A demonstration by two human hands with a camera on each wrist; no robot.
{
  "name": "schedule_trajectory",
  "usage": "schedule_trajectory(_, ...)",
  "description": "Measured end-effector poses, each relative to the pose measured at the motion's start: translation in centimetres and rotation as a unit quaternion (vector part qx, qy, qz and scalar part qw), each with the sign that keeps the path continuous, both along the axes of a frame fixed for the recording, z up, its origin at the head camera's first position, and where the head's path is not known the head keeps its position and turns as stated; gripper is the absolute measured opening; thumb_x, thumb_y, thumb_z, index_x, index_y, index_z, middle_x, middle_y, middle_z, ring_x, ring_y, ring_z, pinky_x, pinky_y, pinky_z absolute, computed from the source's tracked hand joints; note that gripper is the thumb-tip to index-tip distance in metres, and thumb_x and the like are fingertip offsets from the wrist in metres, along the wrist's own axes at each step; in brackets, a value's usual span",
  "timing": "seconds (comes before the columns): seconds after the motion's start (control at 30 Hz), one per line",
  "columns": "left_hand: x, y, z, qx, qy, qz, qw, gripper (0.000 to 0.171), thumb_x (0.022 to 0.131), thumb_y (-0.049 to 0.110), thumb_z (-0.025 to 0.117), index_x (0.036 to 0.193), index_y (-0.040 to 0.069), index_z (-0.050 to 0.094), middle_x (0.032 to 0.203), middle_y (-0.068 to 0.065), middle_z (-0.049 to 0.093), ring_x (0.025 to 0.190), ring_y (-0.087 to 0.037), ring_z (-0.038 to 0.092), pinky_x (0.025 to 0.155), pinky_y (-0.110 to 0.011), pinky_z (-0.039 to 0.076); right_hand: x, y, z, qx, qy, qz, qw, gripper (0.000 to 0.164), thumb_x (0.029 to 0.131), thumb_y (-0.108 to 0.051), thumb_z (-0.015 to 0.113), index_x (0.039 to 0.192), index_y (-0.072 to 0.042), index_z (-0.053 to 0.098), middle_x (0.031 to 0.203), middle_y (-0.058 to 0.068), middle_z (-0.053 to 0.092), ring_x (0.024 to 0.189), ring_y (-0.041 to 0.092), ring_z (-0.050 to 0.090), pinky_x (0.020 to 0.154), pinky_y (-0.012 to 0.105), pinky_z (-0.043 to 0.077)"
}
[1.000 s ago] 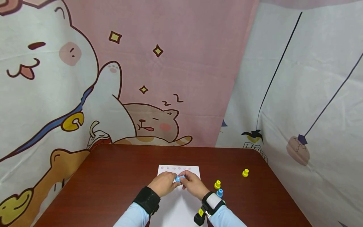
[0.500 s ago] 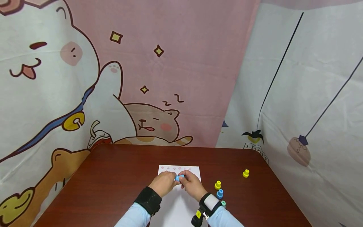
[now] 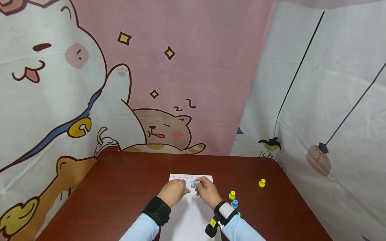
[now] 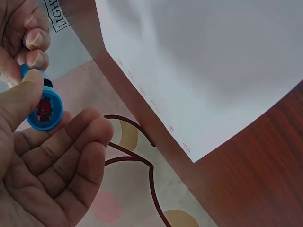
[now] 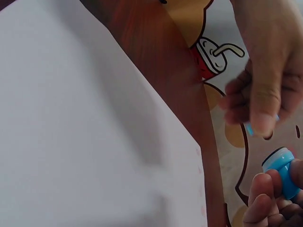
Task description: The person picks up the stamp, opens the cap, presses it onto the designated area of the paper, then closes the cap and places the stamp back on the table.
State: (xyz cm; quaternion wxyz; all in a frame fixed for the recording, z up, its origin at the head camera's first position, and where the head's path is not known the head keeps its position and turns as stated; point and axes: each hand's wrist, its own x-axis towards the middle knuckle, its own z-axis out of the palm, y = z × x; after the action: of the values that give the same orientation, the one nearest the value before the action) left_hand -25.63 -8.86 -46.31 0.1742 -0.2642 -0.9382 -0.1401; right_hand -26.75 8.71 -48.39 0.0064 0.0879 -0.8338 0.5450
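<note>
Over the far part of the white paper [image 3: 188,217], my two hands stand slightly apart. The right hand [image 3: 208,193] grips a small blue toy stamp [image 5: 285,176] by its handle; its dark-rimmed, whitish stamping end shows in the right wrist view. Between thumb and fingers, the left hand [image 3: 173,192] pinches a round blue cap [image 4: 45,109] with a red flower picture on it. In the head view the left fingers hide most of that cap. Small pinkish-red prints [image 3: 186,177] run in a row along the paper's far edge.
Right of the paper on the brown table [image 3: 126,187] stand a yellow stamp [image 3: 232,195], a blue stamp [image 3: 234,203] and a green one mostly hidden by the right wrist. Another yellow stamp [image 3: 262,183] stands farther right. A patterned cloth [image 3: 211,83] hangs behind the table.
Earlier both hands met around the blue stamp. Now they have drawn apart, the right hand with the stamp and the left with the cap.
</note>
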Motion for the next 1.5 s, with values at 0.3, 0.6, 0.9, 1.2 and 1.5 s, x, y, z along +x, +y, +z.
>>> schedule_trajectory(0.3,-0.3,-0.2,0.4,0.000,-0.026,0.016,0.9995,0.025,0.082,0.023,0.082,0.078,0.006,0.064,0.066,0.000,0.059,0.065,-0.016,0.059,0.058,-0.028,0.049,-2.3,2.2,1.9,0.030,-0.010,-0.041,0.999,0.018,0.103,-0.018,0.055,0.111,-0.002,0.058,0.082,0.006,0.059,0.069,0.018,0.058,0.063,0.031,0.045)
schedule_trajectory(0.6,-0.2,-0.4,0.1,-0.003,-0.034,0.024,0.9991,0.024,0.082,0.024,0.082,0.086,0.004,0.068,0.074,-0.002,0.065,0.069,-0.016,0.062,0.063,-0.027,0.052,-4.5,4.4,3.0,0.082,0.004,-0.060,0.995,0.015,0.102,-0.014,0.054,0.111,-0.003,0.059,0.097,0.012,0.064,0.080,0.021,0.062,0.074,0.037,0.055)
schedule_trajectory(0.9,-0.1,-0.4,0.1,0.001,-0.047,0.018,0.9987,0.025,0.081,0.023,0.083,0.088,0.004,0.069,0.078,-0.002,0.067,0.071,-0.017,0.063,0.065,-0.028,0.053,-6.6,5.5,2.2,0.198,0.039,-0.048,0.978,0.019,0.099,-0.016,0.059,0.112,-0.003,0.060,0.104,0.012,0.067,0.086,0.024,0.064,0.075,0.041,0.054)
schedule_trajectory(1.2,0.0,-0.3,0.1,-0.004,-0.061,0.024,0.9978,0.025,0.082,0.024,0.082,0.092,0.004,0.071,0.081,-0.003,0.069,0.075,-0.018,0.065,0.068,-0.030,0.054,-8.6,5.8,1.2,0.330,0.101,-0.030,0.938,0.016,0.096,-0.016,0.065,0.102,-0.002,0.062,0.088,0.008,0.069,0.081,0.025,0.066,0.077,0.043,0.054)
schedule_trajectory(1.5,-0.1,-0.3,-0.3,-0.004,-0.044,0.010,0.9990,0.025,0.082,0.021,0.082,0.093,0.002,0.070,0.081,-0.003,0.069,0.076,-0.019,0.065,0.067,-0.030,0.053,-9.4,5.4,0.5,0.426,0.142,0.010,0.893,0.013,0.093,-0.013,0.069,0.098,-0.002,0.063,0.081,0.007,0.068,0.075,0.025,0.065,0.074,0.041,0.054)
